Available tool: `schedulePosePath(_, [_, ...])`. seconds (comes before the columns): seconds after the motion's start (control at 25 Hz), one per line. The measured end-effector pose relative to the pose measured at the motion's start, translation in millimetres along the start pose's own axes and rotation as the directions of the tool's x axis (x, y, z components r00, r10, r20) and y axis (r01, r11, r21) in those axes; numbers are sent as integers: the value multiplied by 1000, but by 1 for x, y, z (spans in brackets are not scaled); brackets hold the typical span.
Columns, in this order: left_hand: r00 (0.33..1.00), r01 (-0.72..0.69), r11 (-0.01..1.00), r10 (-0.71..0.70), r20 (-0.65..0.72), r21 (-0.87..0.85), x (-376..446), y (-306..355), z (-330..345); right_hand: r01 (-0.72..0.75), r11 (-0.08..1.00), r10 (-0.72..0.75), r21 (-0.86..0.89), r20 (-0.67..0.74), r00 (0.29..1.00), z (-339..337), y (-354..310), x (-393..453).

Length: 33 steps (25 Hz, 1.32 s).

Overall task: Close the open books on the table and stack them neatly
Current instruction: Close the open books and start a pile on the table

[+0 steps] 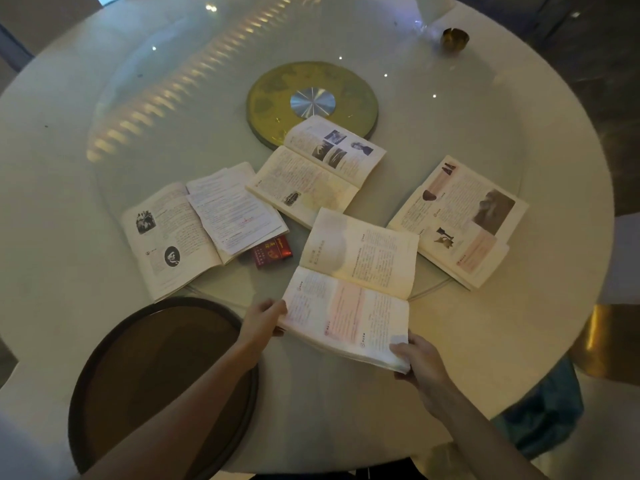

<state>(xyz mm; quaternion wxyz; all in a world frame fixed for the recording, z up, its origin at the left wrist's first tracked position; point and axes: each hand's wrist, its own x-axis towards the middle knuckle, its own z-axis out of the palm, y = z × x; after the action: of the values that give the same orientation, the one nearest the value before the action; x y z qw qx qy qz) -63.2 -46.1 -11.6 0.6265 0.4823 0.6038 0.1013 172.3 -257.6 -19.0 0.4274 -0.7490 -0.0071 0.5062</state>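
Note:
Several open books lie on a round white table (485, 341). The nearest open book (353, 285) is in front of me, its near half lifted slightly. My left hand (263, 320) grips its near left corner and my right hand (415, 358) grips its near right corner. Another open book (315, 168) lies behind it, a third open book (460, 220) lies to the right, and a fourth open book (169, 237) lies to the left with loose printed sheets (235, 209) on its right page.
A red cigarette pack (272, 252) lies between the left book and the nearest one. A dark round tray (159, 386) sits at the near left edge. A gold disc (311, 98) marks the glass turntable's centre. A small brass cup (454, 38) stands far right.

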Motion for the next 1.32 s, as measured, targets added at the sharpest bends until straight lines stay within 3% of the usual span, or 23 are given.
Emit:
schedulePosePath(0.16, [995, -84, 986, 89, 32, -145, 4, 39, 12, 141, 975, -128, 173, -82, 988, -6, -48, -1])
schedulePosePath(0.32, [989, -126, 962, 141, 48, -241, 20, 81, 30, 144, 956, -154, 258, 19, 988, -13, -112, 26])
schedulePosePath(0.44, [997, -57, 965, 70, 43, -255, 31, 88, 51, 92, 957, -128, 275, 116, 985, -15, -145, 55])
schedulePosePath(0.52, [998, 49, 966, -40, 38, -253, 34, 78, 74, 46, 980, -78, 195, 160, 984, -15, -159, 77])
schedulePosePath(0.68, [976, 212, 951, -217, 4, -225, 37, 49, 128, 89, 983, -59, -161, 181, 982, -22, -172, 118])
schedulePosePath(0.76, [975, 205, 944, -220, -29, -259, 38, 41, 147, 185, 862, -152, -472, 107, 983, -27, -178, 140])
schedulePosePath(0.84, [972, 156, 949, -196, -127, -273, 39, 42, 159, 230, 454, -321, -860, 83, 943, -27, -186, 158])
schedulePosePath(0.88, [964, 138, 953, -191, -183, -271, 40, 44, 164, 253, 260, -409, -932, 131, 903, -23, -189, 164])
schedulePosePath(0.96, [945, 128, 953, -201, -257, -274, 40, 49, 170, 390, 75, -472, -918, 312, 825, -13, -189, 175])
schedulePosePath(1.08, [921, 145, 956, -224, -319, -254, 40, 52, 173, 494, 26, -387, -869, 447, 807, -1, -176, 183])
schedulePosePath(1.32, [875, 148, 962, -237, -423, -231, 38, 46, 157, 466, 212, -421, -859, 350, 837, -4, -128, 165])
